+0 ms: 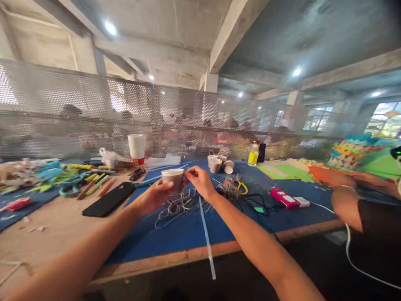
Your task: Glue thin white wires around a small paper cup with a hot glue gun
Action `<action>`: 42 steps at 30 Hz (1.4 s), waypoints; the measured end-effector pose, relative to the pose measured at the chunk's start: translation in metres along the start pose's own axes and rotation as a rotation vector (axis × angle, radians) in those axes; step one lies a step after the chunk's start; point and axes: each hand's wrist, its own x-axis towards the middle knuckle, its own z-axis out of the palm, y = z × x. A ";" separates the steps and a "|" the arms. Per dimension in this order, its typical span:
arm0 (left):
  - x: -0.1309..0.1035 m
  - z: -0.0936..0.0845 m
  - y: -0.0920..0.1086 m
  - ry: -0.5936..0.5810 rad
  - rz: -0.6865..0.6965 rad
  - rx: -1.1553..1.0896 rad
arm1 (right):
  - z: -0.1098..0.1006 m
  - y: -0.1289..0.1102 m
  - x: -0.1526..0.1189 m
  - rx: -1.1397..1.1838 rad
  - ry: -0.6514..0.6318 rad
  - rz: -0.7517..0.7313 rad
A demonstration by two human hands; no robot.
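In my left hand [153, 195] is a small paper cup [173, 179], upright, with a pale rim and a greyish-brown side that looks wound with cord. The thumb presses on its near side. My right hand [201, 182] is closed in a pinch at the cup's right side; what lies between its fingertips is too small to make out. Loose grey cord [180, 205] lies in loops on the blue mat [163, 240] below the cup. From under my right wrist, a pale flat strip [205, 234] runs down over the table's front edge.
Beyond my right hand are several small cups [215, 165], tangled cord [231, 188] and yellow-handled scissors [242, 188]. A black phone [109, 200], pens and stacked white cups [135, 147] stand left. A yellow-labelled bottle [253, 154], pink device [283, 198] and a co-worker's arm [346, 202] are right.
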 end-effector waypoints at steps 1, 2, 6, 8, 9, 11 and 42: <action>0.000 0.000 0.000 -0.003 0.006 0.003 | 0.000 0.000 0.000 0.001 -0.002 0.003; 0.000 0.001 0.001 -0.004 0.010 0.005 | 0.000 0.001 0.000 0.005 -0.005 0.007; 0.000 0.004 0.004 -0.002 0.005 0.004 | 0.000 0.002 0.001 0.046 -0.016 0.018; -0.001 0.006 0.005 0.009 -0.006 -0.005 | 0.001 0.003 0.001 0.074 -0.021 0.027; -0.002 0.007 0.006 0.017 -0.011 -0.010 | 0.001 0.003 0.001 0.084 -0.020 0.032; -0.002 0.008 0.007 0.028 -0.019 -0.018 | 0.001 0.003 0.000 0.099 -0.018 0.042; -0.004 0.015 0.011 0.035 -0.041 0.025 | -0.003 0.003 0.002 0.358 -0.134 0.226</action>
